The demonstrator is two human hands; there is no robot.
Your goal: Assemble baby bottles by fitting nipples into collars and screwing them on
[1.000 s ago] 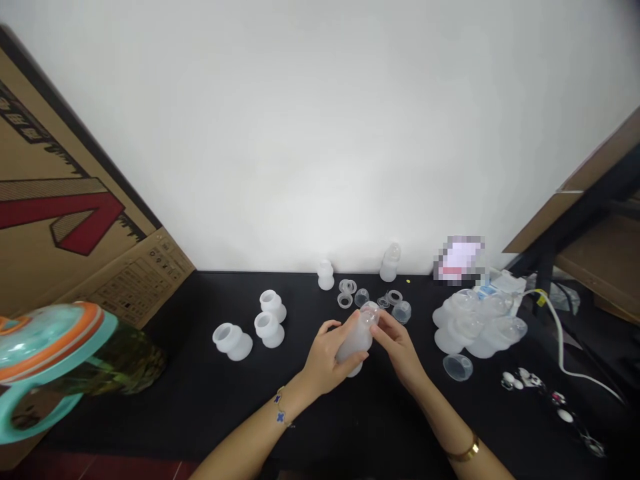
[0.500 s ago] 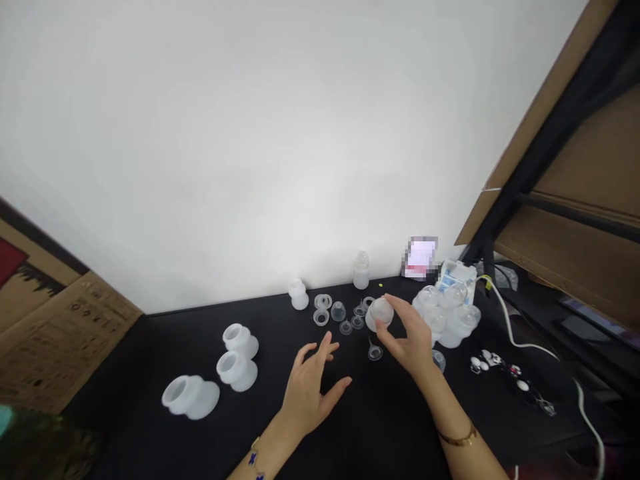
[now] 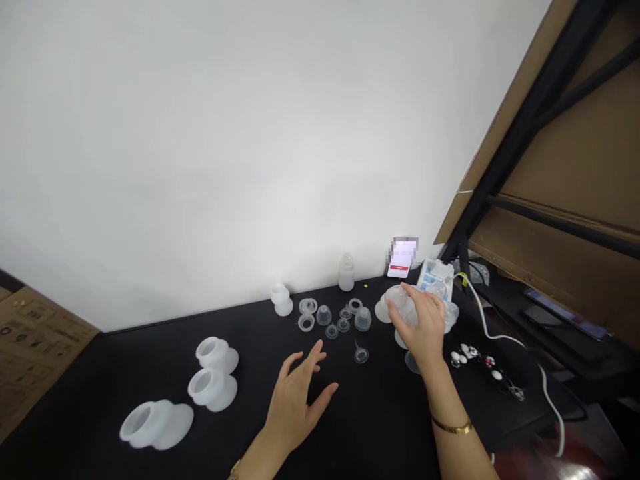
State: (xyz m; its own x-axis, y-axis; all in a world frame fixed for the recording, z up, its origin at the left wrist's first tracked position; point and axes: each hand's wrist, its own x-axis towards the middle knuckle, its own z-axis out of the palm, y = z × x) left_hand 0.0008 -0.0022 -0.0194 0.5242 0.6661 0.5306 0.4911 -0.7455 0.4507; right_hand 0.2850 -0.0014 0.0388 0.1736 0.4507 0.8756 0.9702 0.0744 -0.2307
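Note:
My left hand hovers over the black table with fingers spread, holding nothing. At the right, my right hand has its thumb and index finger closed around a clear domed bottle cap, among the clustered white baby bottles. My palm and fingers hide part of that cluster. Just left of it stands another clear cap. Between the hands lie a clear teat, several smaller teats and collar rings, beside one more domed cap.
Open white bottles lie tilted at the left. By the wall are a small white bottle, a capped bottle and a phone. A white cable and a beaded strap lie at the right. Cardboard borders the left.
My right hand has moved right, from beside the small parts to the bottle cluster. A clear cap now shows where it was. My left hand stays open. The view has shifted right.

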